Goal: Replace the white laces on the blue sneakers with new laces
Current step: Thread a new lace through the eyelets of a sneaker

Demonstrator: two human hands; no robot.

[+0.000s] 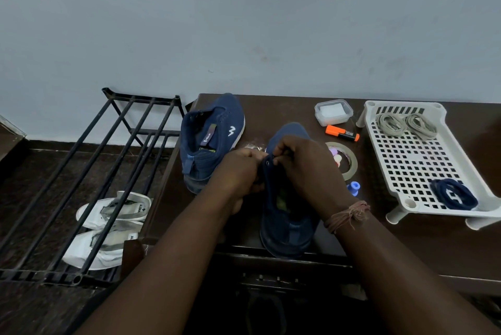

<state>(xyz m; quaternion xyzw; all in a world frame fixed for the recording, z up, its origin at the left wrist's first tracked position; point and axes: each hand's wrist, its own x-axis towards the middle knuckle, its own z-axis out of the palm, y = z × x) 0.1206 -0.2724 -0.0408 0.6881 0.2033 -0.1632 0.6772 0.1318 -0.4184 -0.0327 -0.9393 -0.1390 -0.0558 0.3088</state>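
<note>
My right hand (301,164) has its fingers (282,151) curled tight at the top eyelets of the nearer blue sneaker (290,215), pinching what looks like a dark lace end, though the lace itself is too small and dark for me to be sure. My left hand (238,174) meets it from the other side, fingers folded around the sneaker's collar and tongue to steady it. Both hands are closed on the shoe, with their fingertips almost touching over the eyelet row.

Just beyond my left fingers stands the second blue sneaker (210,139), which carries no lace that I can see. Close to my right fingers lie a roll of tape (345,161) and an orange marker (342,133). Farther right, a white tray (423,161) holds two beige lace bundles (406,124) and one coiled dark blue lace (454,193).

My worry is the dim light and dark lace against dark fabric: I could miss an eyelet or cross the lace wrongly. The sneaker's heel sits at the near edge of the counter (406,248), so a hard tug could drag it off.
</note>
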